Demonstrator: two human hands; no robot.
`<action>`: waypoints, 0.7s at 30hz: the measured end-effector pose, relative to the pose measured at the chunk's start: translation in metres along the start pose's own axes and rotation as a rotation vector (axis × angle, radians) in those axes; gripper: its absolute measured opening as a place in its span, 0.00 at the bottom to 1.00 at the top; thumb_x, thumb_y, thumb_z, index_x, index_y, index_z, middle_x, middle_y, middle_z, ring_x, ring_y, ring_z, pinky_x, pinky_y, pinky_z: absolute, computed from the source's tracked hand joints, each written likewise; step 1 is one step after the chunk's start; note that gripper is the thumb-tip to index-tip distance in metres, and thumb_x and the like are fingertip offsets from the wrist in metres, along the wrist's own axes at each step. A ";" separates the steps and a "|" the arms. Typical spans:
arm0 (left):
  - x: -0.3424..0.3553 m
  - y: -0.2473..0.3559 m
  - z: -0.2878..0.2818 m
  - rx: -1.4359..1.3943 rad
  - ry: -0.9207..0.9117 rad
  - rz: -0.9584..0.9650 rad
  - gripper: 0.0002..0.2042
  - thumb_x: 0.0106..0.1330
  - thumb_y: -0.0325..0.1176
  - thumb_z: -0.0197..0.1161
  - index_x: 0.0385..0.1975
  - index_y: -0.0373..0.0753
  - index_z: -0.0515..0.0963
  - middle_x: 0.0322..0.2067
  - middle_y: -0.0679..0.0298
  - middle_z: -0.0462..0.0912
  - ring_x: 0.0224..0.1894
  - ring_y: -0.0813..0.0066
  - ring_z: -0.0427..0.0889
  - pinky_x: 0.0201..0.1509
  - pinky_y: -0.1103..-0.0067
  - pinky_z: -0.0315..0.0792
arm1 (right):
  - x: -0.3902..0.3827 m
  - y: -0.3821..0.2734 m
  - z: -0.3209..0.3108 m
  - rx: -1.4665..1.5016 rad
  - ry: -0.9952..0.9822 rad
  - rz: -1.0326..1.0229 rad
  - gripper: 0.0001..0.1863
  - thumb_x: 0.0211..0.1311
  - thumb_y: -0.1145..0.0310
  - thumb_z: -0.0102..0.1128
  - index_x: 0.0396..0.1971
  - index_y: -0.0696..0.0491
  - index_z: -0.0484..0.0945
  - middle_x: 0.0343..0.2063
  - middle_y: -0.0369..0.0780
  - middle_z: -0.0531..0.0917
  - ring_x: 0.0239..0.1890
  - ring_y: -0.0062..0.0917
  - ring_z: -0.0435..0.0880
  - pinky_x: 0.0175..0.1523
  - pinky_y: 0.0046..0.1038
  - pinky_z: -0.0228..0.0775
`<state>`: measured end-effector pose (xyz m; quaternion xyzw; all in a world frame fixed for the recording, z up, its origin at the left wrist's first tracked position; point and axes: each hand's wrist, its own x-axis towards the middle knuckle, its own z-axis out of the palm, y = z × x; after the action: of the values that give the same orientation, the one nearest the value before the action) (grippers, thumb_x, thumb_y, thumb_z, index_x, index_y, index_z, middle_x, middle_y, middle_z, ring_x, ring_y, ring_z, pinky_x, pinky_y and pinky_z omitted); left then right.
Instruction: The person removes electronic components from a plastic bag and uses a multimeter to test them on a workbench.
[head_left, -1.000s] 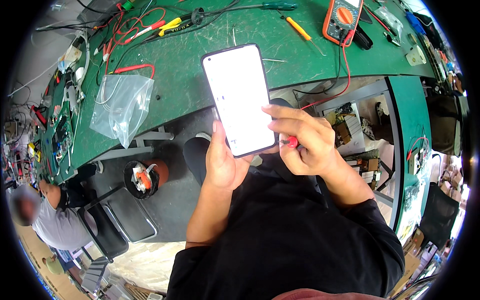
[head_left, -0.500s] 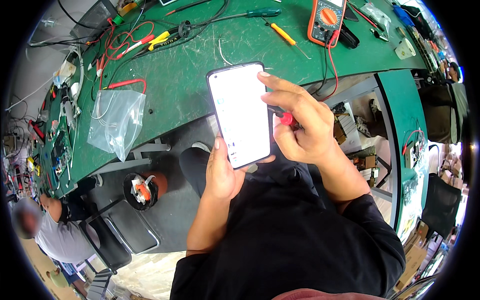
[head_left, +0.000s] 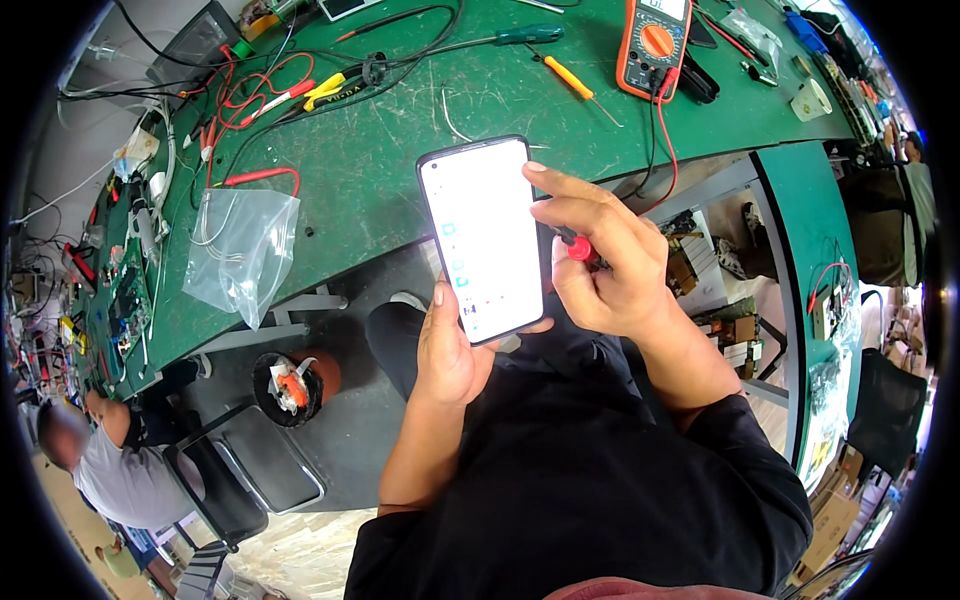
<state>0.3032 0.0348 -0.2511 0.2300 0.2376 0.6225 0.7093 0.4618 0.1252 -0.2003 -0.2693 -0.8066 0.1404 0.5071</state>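
Observation:
A smartphone [head_left: 482, 235] with a bright white screen is held upright over my lap, just off the bench's front edge. My left hand [head_left: 450, 355] is closed around its lower end, thumb along the left side, a fingertip showing at the lower right. Close to the phone's right edge, my right hand [head_left: 620, 260] has two fingers stretched toward the screen. Whether they touch it I cannot tell. Between the thumb and curled fingers of that hand sits a slim black tool with a round red end [head_left: 579, 248]; the rest of it is hidden.
On the green bench [head_left: 370, 190] lie a clear plastic bag [head_left: 240, 255], a yellow screwdriver [head_left: 570, 77], a green-handled screwdriver [head_left: 530, 35], an orange multimeter [head_left: 655, 45] and tangled leads. Below stands a bin [head_left: 290, 385]. A seated person [head_left: 135, 470] is at the lower left.
The phone and both hands sit slightly lower in view, along with the bench things. Content on the phone's screen has shifted. Both grips stay the same.

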 end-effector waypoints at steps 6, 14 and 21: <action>0.000 0.003 0.004 0.015 0.000 -0.005 0.31 0.74 0.56 0.33 0.65 0.37 0.59 0.59 0.53 0.71 0.59 0.51 0.74 0.52 0.54 0.77 | 0.002 -0.007 -0.002 0.042 -0.020 0.038 0.18 0.40 0.87 0.49 0.37 0.63 0.77 0.44 0.53 0.82 0.39 0.36 0.87 0.38 0.24 0.78; 0.004 0.007 0.001 -0.098 0.076 0.024 0.25 0.75 0.47 0.36 0.65 0.37 0.57 0.57 0.47 0.72 0.57 0.51 0.75 0.56 0.62 0.76 | -0.023 -0.017 0.004 0.137 -0.157 -0.023 0.14 0.39 0.83 0.53 0.30 0.60 0.79 0.38 0.49 0.85 0.20 0.25 0.82 0.24 0.21 0.74; 0.007 0.019 0.010 0.016 0.097 0.044 0.30 0.61 0.24 0.47 0.66 0.38 0.53 0.56 0.42 0.71 0.55 0.46 0.76 0.57 0.62 0.75 | -0.042 -0.020 0.011 0.110 -0.196 -0.071 0.14 0.37 0.78 0.63 0.31 0.57 0.78 0.38 0.42 0.84 0.24 0.29 0.83 0.24 0.25 0.74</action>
<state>0.2957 0.0434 -0.2317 0.2101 0.2715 0.6464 0.6813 0.4603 0.0853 -0.2270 -0.1970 -0.8525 0.1922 0.4444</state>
